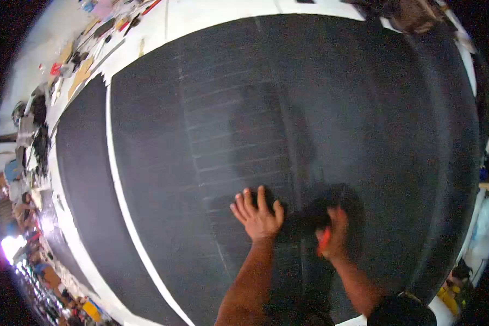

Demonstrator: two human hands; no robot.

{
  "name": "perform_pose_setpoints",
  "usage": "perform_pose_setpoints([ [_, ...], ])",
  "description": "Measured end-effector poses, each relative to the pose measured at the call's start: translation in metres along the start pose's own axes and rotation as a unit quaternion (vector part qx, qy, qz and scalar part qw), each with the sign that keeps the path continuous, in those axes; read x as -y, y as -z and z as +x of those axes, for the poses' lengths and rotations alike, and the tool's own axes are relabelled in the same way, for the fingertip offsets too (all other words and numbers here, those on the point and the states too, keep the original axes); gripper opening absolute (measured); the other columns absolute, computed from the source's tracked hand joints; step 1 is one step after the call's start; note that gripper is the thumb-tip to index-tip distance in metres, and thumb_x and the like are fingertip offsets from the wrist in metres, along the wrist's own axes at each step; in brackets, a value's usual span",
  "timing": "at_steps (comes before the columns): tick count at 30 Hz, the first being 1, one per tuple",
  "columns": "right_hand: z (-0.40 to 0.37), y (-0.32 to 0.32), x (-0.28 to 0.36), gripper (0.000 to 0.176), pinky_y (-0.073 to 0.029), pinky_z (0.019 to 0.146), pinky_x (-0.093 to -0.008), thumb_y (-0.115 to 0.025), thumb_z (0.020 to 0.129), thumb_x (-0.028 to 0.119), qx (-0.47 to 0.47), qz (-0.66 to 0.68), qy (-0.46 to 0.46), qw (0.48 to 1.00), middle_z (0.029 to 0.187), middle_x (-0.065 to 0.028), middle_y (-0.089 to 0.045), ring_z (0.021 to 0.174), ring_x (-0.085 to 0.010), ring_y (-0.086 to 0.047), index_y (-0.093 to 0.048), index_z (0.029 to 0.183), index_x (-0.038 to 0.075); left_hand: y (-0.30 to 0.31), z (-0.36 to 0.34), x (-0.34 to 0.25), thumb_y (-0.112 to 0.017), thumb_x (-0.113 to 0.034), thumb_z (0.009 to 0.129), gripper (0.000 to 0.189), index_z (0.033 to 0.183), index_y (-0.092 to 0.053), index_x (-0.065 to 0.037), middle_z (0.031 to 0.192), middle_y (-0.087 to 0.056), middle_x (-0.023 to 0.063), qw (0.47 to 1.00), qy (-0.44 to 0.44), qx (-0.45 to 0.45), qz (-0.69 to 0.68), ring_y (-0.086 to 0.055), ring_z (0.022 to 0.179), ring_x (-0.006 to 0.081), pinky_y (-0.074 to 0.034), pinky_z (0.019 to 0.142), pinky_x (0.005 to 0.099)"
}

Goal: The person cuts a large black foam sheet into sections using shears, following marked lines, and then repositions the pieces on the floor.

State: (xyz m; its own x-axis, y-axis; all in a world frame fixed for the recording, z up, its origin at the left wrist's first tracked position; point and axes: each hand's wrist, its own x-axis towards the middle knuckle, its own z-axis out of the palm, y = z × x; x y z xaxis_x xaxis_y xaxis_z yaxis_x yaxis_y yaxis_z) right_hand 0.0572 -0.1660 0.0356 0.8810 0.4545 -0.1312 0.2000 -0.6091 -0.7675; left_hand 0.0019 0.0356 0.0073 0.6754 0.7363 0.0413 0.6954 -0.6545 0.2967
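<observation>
A large black sheet (364, 130) of fabric or similar material covers the white table, with pale lines drawn across its middle like rungs. My left hand (259, 217) lies on it with fingers spread, pressing near the lower lines. To the right, my right hand (337, 233) is closed around a small red-orange tool (324, 240), smeared by motion. Most of that tool is hidden in the hand, so its kind cannot be made out. A shadow falls on the sheet around the right hand.
A separate black strip (87, 163) lies to the left, across a narrow white gap (117, 179). Scraps and tools (79, 65) lie along the far left of the table. A brown bundle (415, 15) sits at the far right corner. People and yellow items (91, 311) show beyond the left edge.
</observation>
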Motion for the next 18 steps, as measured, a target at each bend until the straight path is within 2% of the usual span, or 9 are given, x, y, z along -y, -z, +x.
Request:
perform_pose_setpoints([
  [1,-0.072,0.02,-0.014,0.07,-0.038,0.1,-0.0425,-0.061,0.075,0.0,0.03,0.018,-0.082,0.996,0.134,-0.0137,-0.039,0.125,-0.0291,-0.041,-0.031,0.138,0.004,0.003,-0.002,0.002,-0.06,-0.039,0.083,0.055,0.132,-0.052,-0.012,0.139,-0.04,0.0221,1.0,0.0,0.002,0.001,-0.028,0.135,0.0439,-0.015,0.112,0.0607],
  [2,-0.14,0.032,-0.042,0.084,-0.033,0.106,-0.045,-0.063,0.072,0.003,0.041,-0.099,-0.12,0.987,0.141,-0.0165,-0.032,0.133,-0.031,-0.034,-0.021,0.144,0.003,0.003,0.001,0.0,-0.06,-0.039,0.084,0.056,0.132,-0.052,-0.012,0.139,-0.04,0.0221,1.0,0.001,0.001,-0.001,-0.028,0.135,0.0437,-0.015,0.112,0.0605],
  [4,-0.234,0.032,-0.072,0.086,-0.03,0.106,-0.0496,-0.071,0.072,0.011,-0.048,-0.056,-0.132,0.988,0.138,-0.0208,-0.035,0.131,-0.0373,-0.034,-0.022,0.142,-0.002,0.006,-0.006,0.001,-0.059,-0.039,0.084,0.056,0.132,-0.052,-0.012,0.139,-0.04,0.0222,1.0,0.006,0.004,0.0,-0.029,0.135,0.0434,-0.015,0.112,0.06],
  [7,-0.255,0.026,-0.073,0.082,-0.027,0.105,-0.0562,-0.076,0.071,0.016,-0.008,-0.228,-0.022,0.973,0.131,-0.0242,-0.038,0.128,-0.0444,-0.034,-0.028,0.136,-0.003,0.006,-0.004,0.002,-0.058,-0.04,0.084,0.056,0.133,-0.051,-0.013,0.139,-0.04,0.022,1.0,0.0,-0.017,-0.002,-0.029,0.134,0.0434,-0.015,0.112,0.0597],
  [10,-0.254,0.014,-0.071,0.072,-0.025,0.102,-0.0604,-0.077,0.072,0.016,-0.034,-0.264,-0.06,0.962,0.125,-0.0254,-0.041,0.123,-0.0471,-0.035,-0.034,0.128,-0.002,-0.001,-0.005,0.002,-0.057,-0.04,0.085,0.055,0.133,-0.051,-0.014,0.139,-0.04,0.021,0.999,-0.015,-0.051,-0.009,-0.029,0.135,0.0437,-0.014,0.112,0.0593],
  [12,-0.246,0.016,-0.068,0.062,-0.03,0.095,-0.0577,-0.077,0.074,0.021,-0.055,-0.265,-0.004,0.963,0.119,-0.0231,-0.044,0.116,-0.0439,-0.041,-0.041,0.118,-0.001,-0.005,-0.008,0.004,-0.056,-0.04,0.085,0.054,0.132,-0.052,-0.014,0.14,-0.041,0.0212,0.997,-0.023,-0.069,-0.017,-0.029,0.135,0.0433,-0.014,0.112,0.0592],
  [14,-0.245,0.015,-0.061,0.06,-0.034,0.09,-0.0561,-0.077,0.074,0.025,-0.075,-0.257,-0.027,0.963,0.114,-0.0224,-0.046,0.11,-0.043,-0.045,-0.043,0.116,-0.002,-0.012,-0.01,0.012,-0.057,-0.043,0.086,0.055,0.131,-0.052,-0.013,0.14,-0.041,0.0213,0.994,-0.052,-0.095,-0.02,-0.031,0.133,0.0434,-0.014,0.112,0.0603],
  [16,-0.245,0.018,-0.066,0.057,-0.035,0.09,-0.0551,-0.076,0.075,0.026,-0.095,-0.206,0.018,0.974,0.111,-0.0223,-0.049,0.109,-0.0428,-0.047,-0.045,0.115,-0.001,-0.007,-0.012,0.016,-0.058,-0.037,0.086,0.053,0.131,-0.051,-0.009,0.138,-0.041,0.0237,0.994,-0.054,-0.086,-0.044,-0.033,0.133,0.0427,-0.021,0.112,0.0561],
  [18,-0.25,0.017,-0.06,0.057,-0.034,0.094,-0.0536,-0.074,0.076,0.037,-0.137,-0.202,-0.008,0.97,0.112,-0.0197,-0.054,0.111,-0.0403,-0.049,-0.05,0.113,0.001,0.008,-0.022,0.039,-0.059,-0.034,0.087,0.05,0.129,-0.052,-0.007,0.135,-0.044,0.0237,0.98,-0.081,-0.081,-0.16,-0.038,0.129,0.042,-0.027,0.109,0.0518],
])
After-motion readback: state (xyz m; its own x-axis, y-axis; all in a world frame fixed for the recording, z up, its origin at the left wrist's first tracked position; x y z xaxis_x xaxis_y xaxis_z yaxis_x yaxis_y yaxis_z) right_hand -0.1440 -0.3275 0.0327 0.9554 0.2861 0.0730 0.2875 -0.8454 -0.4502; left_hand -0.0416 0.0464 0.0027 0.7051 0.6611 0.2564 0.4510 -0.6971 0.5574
